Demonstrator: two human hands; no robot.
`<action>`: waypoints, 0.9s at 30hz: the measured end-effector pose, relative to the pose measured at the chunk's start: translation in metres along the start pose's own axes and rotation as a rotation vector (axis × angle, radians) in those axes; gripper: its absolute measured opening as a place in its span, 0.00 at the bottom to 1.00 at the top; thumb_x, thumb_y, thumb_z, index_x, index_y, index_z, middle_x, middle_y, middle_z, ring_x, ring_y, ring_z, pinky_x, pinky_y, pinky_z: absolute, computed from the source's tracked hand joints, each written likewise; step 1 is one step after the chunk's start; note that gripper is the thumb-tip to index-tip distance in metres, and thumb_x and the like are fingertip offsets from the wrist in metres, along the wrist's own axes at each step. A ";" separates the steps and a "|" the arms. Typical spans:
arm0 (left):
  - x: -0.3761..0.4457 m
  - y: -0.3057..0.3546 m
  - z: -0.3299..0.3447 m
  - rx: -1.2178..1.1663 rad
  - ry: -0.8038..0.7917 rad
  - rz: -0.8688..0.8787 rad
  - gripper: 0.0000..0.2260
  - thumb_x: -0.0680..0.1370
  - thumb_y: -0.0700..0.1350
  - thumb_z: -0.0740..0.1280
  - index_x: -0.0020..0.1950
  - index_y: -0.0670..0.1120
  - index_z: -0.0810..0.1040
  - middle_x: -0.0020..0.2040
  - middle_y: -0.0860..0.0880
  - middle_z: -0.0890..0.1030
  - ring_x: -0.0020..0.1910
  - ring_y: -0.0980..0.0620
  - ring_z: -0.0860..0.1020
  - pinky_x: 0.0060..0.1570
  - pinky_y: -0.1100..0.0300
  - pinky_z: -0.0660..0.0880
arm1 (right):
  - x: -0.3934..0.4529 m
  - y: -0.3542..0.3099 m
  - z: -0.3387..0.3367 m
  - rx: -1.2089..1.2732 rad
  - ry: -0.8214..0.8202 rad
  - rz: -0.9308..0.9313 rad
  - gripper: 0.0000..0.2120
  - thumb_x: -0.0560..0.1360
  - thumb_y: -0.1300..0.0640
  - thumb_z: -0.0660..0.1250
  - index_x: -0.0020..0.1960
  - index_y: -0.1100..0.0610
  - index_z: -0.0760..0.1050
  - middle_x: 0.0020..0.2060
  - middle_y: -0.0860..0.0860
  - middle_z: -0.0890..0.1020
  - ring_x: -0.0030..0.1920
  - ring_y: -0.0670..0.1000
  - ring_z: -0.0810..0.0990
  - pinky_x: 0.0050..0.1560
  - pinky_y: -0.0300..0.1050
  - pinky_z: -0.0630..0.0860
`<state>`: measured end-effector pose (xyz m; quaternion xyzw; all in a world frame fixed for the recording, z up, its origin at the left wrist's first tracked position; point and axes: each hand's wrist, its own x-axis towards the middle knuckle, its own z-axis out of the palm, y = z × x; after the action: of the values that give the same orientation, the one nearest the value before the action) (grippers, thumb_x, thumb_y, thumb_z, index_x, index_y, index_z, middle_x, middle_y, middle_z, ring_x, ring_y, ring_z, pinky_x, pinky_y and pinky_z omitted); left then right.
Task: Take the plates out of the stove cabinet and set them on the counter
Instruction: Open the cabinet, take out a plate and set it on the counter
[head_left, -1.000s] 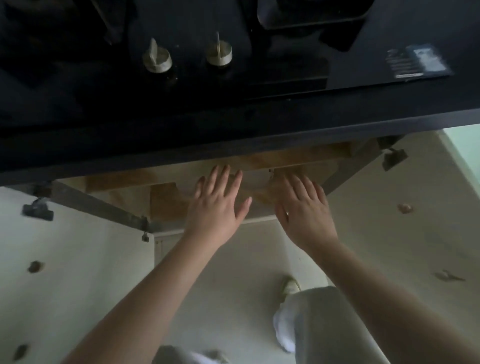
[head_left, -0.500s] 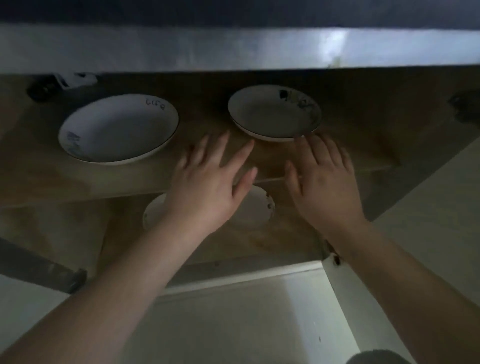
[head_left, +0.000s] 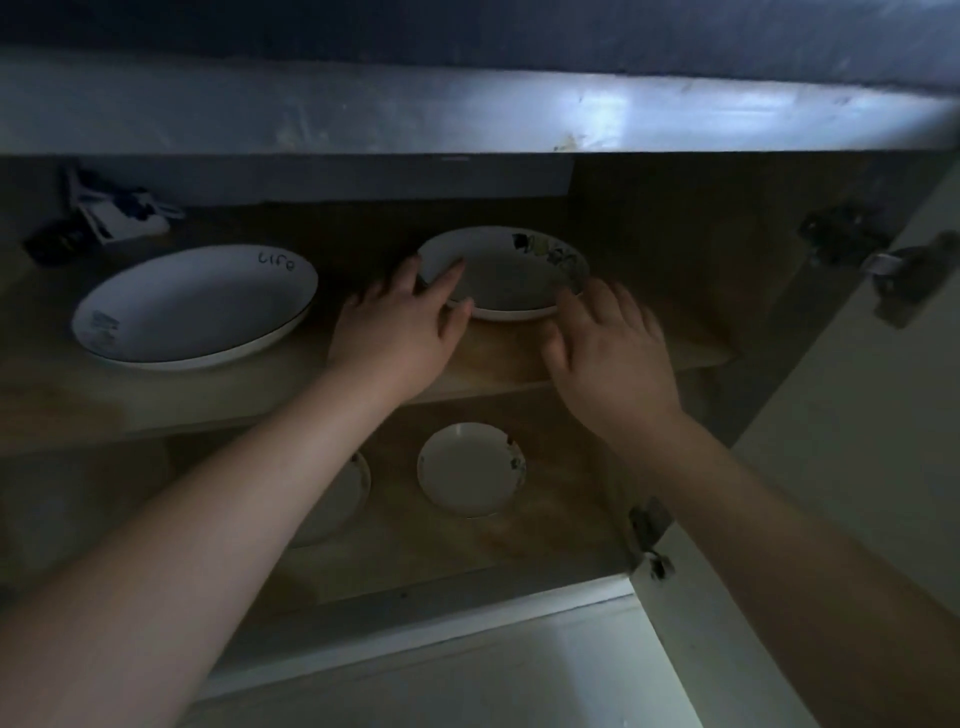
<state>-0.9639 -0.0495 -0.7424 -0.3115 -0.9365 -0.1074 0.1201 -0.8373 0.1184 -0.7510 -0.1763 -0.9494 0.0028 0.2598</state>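
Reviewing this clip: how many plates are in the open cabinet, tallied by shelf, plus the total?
Upper shelf: 2, the large plate marked "life" and the flower-patterned plate between the left hand and right hand.
Lower shelf: 2, a small plate and a plate half hidden by the left arm.
Total: 4

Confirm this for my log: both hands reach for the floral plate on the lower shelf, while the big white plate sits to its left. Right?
Not quite. The head view shows the floral plate on the upper shelf, not the lower one. Both the left hand and right hand reach for it there, with the big white plate to its left.
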 end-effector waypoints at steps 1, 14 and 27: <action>0.006 0.000 0.000 0.016 0.014 -0.038 0.25 0.80 0.65 0.45 0.77 0.63 0.51 0.78 0.43 0.60 0.72 0.35 0.64 0.65 0.37 0.64 | 0.008 0.002 0.002 0.018 -0.020 0.011 0.24 0.80 0.45 0.51 0.72 0.52 0.67 0.71 0.57 0.70 0.72 0.60 0.65 0.70 0.58 0.62; 0.062 0.008 -0.001 -0.578 -0.122 -0.514 0.18 0.81 0.53 0.62 0.63 0.41 0.76 0.44 0.44 0.83 0.38 0.50 0.81 0.32 0.58 0.70 | 0.095 0.030 0.015 0.347 -0.395 0.353 0.17 0.81 0.57 0.57 0.64 0.65 0.74 0.62 0.63 0.77 0.63 0.61 0.74 0.58 0.47 0.70; 0.012 0.019 -0.016 -0.849 -0.117 -0.520 0.07 0.81 0.43 0.62 0.58 0.48 0.74 0.40 0.50 0.82 0.25 0.60 0.80 0.23 0.67 0.72 | 0.054 0.018 -0.016 0.517 -0.388 0.505 0.12 0.79 0.57 0.63 0.57 0.64 0.76 0.55 0.62 0.81 0.54 0.62 0.79 0.53 0.51 0.76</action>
<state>-0.9586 -0.0323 -0.7210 -0.0947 -0.8619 -0.4878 -0.1009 -0.8671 0.1518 -0.7120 -0.3291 -0.8757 0.3380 0.1027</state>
